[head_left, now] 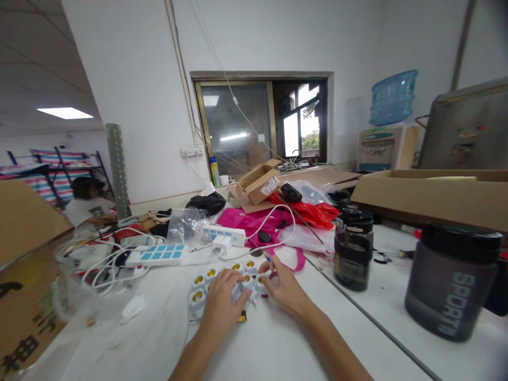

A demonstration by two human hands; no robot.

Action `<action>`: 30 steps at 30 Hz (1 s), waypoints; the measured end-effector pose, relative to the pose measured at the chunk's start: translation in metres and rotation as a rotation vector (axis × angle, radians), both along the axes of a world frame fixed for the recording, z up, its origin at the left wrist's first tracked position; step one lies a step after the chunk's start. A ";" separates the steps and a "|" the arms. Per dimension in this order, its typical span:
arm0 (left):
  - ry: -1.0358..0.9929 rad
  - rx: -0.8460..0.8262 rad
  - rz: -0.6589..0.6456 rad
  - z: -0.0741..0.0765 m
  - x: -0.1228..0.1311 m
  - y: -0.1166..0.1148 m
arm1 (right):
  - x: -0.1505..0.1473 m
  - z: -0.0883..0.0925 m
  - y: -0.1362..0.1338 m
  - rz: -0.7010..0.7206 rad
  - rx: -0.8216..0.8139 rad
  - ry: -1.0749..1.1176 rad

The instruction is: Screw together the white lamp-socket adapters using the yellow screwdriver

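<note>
Several white lamp sockets [197,297] with gold-coloured insides stand bunched together on the white table. My left hand [223,299] lies over the front of the bunch, its fingers and thumb curled round one white socket. Beside the right end of the bunch is my right hand [283,286]. Its fingertips are pinched near a socket [261,281], and a thin dark rod with a bit of blue [269,259] sticks out from them; its kind is unclear. A small yellow-and-black item [242,316] shows partly beneath my left hand.
White power strips [156,255] and tangled cables lie left and behind. Pink fabric [238,221], a red bag [323,214] and an open carton [257,182] are at the back. A dark bottle [354,251] and a SPORTS jar [452,283] stand right. A person [89,203] sits far left.
</note>
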State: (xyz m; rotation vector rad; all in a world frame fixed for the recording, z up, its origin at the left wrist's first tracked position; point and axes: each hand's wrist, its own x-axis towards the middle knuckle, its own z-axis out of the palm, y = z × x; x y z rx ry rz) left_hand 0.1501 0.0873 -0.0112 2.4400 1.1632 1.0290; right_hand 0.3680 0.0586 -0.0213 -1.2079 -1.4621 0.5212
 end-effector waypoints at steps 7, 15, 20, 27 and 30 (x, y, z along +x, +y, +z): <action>-0.051 -0.023 -0.003 -0.007 -0.006 0.006 | 0.001 0.000 -0.005 -0.054 -0.053 -0.084; 0.032 -0.044 -0.079 0.011 -0.021 0.012 | -0.016 -0.003 -0.006 -0.198 -0.078 -0.302; 0.108 -0.074 -0.089 0.022 -0.032 0.017 | -0.009 0.004 -0.011 -0.075 -0.096 -0.350; 0.092 -0.060 -0.091 0.014 -0.027 0.015 | 0.001 0.009 -0.008 -0.190 -0.169 -0.459; 0.070 -0.058 -0.073 0.010 -0.019 0.011 | -0.005 0.003 -0.006 -0.284 -0.119 -0.531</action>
